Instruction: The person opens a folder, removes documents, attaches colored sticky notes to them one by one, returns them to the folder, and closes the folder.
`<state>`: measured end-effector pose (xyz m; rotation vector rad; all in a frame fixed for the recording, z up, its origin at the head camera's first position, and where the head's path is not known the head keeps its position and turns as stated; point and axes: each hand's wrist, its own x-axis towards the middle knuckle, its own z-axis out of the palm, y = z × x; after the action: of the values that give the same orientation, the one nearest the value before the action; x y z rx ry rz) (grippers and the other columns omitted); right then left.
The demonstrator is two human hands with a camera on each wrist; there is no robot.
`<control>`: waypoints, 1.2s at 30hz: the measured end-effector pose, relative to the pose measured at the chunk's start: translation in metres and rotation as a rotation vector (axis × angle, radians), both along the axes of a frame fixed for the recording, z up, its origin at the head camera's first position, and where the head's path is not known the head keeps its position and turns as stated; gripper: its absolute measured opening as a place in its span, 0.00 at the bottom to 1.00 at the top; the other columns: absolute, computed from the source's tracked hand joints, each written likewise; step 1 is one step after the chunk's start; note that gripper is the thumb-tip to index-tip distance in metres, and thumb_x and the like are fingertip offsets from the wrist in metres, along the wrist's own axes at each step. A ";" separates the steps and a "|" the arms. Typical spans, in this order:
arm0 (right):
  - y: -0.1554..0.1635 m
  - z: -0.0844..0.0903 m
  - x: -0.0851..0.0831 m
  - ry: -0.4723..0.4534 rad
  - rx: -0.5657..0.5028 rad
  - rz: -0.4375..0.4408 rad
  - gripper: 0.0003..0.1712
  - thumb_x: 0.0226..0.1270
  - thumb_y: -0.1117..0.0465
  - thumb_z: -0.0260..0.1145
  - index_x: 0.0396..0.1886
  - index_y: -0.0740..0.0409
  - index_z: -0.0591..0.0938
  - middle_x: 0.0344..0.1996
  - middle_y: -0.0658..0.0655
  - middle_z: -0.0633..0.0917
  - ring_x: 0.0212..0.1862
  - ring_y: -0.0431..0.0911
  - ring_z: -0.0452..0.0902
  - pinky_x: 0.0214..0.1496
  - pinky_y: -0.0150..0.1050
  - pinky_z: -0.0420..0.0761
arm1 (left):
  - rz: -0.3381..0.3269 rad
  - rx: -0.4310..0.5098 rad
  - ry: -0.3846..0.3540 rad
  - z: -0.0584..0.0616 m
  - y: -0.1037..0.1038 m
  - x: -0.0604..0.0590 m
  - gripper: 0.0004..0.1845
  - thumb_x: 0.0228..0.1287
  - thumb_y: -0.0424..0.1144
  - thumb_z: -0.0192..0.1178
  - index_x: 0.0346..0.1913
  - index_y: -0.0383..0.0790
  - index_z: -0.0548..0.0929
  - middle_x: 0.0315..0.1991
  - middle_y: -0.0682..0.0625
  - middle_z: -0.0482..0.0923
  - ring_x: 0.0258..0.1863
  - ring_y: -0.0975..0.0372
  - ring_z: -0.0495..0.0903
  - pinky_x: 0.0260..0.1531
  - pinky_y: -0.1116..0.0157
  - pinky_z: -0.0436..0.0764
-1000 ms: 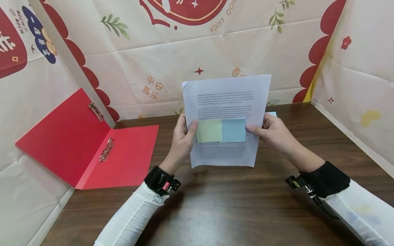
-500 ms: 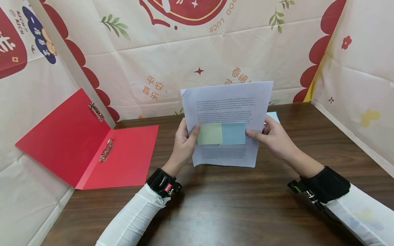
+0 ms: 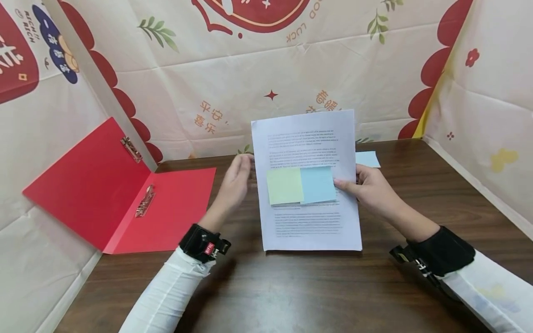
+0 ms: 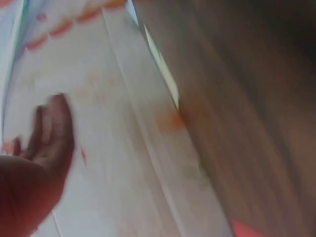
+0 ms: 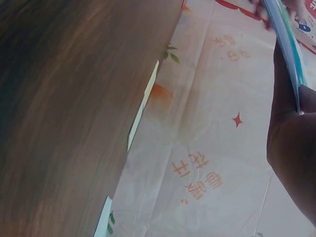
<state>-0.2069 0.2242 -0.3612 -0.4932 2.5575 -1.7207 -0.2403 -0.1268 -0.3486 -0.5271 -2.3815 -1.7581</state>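
Open red folder (image 3: 125, 203), blue note (image 3: 367, 158) on table (image 3: 291, 286).

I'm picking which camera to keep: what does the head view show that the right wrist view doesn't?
Only the head view shows the open red folder, the green note and blue note on the paper, and the left hand off it. Only the right wrist view shows the sheets edge-on. Both show the right hand pinching the paper, the table and the printed backdrop.

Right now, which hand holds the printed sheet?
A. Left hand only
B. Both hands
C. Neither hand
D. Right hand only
D: the right hand pinches the sheet at its right edge, while the left hand is open beside the sheet's left edge, apart from it.
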 end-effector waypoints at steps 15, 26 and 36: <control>0.012 -0.008 -0.003 -0.140 -0.081 0.026 0.32 0.81 0.55 0.66 0.75 0.67 0.70 0.57 0.60 0.89 0.46 0.45 0.93 0.47 0.44 0.92 | 0.347 -1.174 -0.527 -0.001 -0.215 -0.053 0.42 0.67 0.51 0.72 0.73 0.27 0.67 0.64 0.23 0.70 0.64 0.29 0.69 0.58 0.34 0.78; 0.011 -0.008 -0.003 -0.134 -0.044 0.041 0.33 0.79 0.55 0.67 0.76 0.63 0.70 0.60 0.67 0.87 0.46 0.48 0.94 0.47 0.45 0.93 | 0.269 -1.072 -0.695 0.003 -0.216 -0.037 0.59 0.65 0.53 0.72 0.82 0.26 0.46 0.75 0.19 0.49 0.74 0.28 0.54 0.69 0.35 0.76; 0.019 -0.007 -0.002 -0.146 -0.084 0.044 0.33 0.80 0.56 0.66 0.75 0.67 0.69 0.53 0.51 0.91 0.46 0.46 0.93 0.48 0.44 0.92 | 0.228 -1.269 -0.669 0.005 -0.162 -0.023 0.50 0.53 0.60 0.79 0.68 0.26 0.74 0.59 0.30 0.74 0.61 0.39 0.74 0.57 0.46 0.85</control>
<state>-0.2090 0.2428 -0.3686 -0.4068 2.3662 -1.7833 -0.2636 -0.2892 -0.3440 0.3378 -3.5926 -0.0887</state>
